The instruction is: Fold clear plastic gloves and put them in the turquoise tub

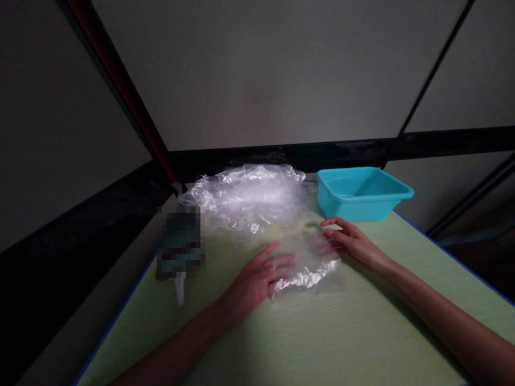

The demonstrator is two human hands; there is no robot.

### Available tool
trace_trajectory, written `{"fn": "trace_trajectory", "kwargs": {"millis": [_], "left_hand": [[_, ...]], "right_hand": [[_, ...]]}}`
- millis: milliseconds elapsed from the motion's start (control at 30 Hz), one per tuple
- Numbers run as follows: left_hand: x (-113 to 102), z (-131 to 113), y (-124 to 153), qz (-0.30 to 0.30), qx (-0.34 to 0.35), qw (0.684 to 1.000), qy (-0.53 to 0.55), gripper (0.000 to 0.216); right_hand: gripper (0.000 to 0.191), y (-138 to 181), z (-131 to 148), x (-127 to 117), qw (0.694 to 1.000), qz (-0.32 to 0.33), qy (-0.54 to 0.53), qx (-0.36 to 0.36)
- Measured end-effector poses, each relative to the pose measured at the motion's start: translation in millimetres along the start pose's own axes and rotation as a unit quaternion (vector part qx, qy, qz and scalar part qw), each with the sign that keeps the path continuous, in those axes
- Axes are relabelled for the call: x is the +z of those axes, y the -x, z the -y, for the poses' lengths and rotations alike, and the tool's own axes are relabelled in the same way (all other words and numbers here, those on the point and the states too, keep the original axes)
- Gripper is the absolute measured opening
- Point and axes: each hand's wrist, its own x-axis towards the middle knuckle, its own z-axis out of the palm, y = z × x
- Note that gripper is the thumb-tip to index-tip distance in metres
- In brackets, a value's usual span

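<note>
A clear plastic bag (308, 277), thin and crinkled, lies flat on the table between my two hands. My left hand (257, 276) is at the bag's left side, fingers stretched and spread, their tips touching or overlapping its edge. From the right, my right hand (354, 244) reaches to the bag's upper right side with its fingers apart. Its lower fingers look hazy, as if seen through the film. No firm grip shows in either hand. Behind the bag, a heap of clear plastic bags (253, 195) spreads across the back of the table.
A turquoise plastic basin (362, 206) stands at the back right of the pale green table (322, 343), which has blue edging. To the left sits a dark, pixelated object (180, 244) with a whitish strip (179, 289) below it. Grey wall panels rise behind.
</note>
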Motion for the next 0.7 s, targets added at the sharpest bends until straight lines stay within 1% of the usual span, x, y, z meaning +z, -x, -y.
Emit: {"fn": "trace_trajectory", "kwargs": {"millis": [100,167,267,367,433,467,500,533,567,600,633,700], "left_hand": [[-3.2,0.4,0.1,-0.033,0.04,0.999,0.001,0.085],[-5.1,0.2,-0.7,-0.041,0.062,0.997,-0.012,0.091],[-5.1,-1.1,-2.9,-0.055,0.081,0.994,-0.05,0.094],[-4.0,-1.5,-4.7,-0.075,0.11,0.987,-0.092,0.096],[-4.8,-0.9,-4.4,-0.082,0.141,0.976,-0.142,0.091],[-5.3,-0.6,-3.3,-0.085,0.161,0.966,-0.183,0.085],[-5.5,-0.6,-1.5,-0.09,0.183,0.949,-0.239,0.079],[-5.2,-0.8,1.1,-0.094,0.204,0.924,-0.31,0.073],[-4.0,-1.5,4.4,-0.092,0.225,0.887,-0.391,0.068],[-1.7,-2.4,8.3,-0.079,0.243,0.842,-0.476,0.067],[1.4,-3.4,12.5,-0.056,0.253,0.789,-0.557,0.067],[9.7,-4.8,20.7,0.022,0.252,0.685,-0.683,0.072]], "right_hand": [[0.03,-0.2,-1.1,-1.9,0.999,-0.027,-0.008,-0.015],[0.038,-0.1,-1.9,-2.6,0.999,-0.037,-0.007,-0.025],[0.047,-0.8,-3.5,-3.1,0.998,-0.046,0.015,-0.042],[0.049,-2.8,-6.9,-4.1,0.994,-0.06,0.059,-0.069],[0.048,-3.9,-10.2,-5.5,0.988,-0.07,0.103,-0.089],[0.046,-3.8,-11.8,-6.2,0.982,-0.078,0.136,-0.101],[0.043,-3.0,-13.1,-6.6,0.972,-0.087,0.181,-0.118],[0.039,-1.3,-13.9,-6.6,0.956,-0.098,0.236,-0.142],[0.034,1.2,-14.0,-6.0,0.933,-0.109,0.296,-0.172],[0.031,4.5,-13.6,-4.4,0.905,-0.114,0.354,-0.205],[0.03,8.5,-12.7,-2.0,0.875,-0.105,0.408,-0.236],[0.036,17.0,-10.7,5.4,0.821,-0.054,0.495,-0.28]]}}
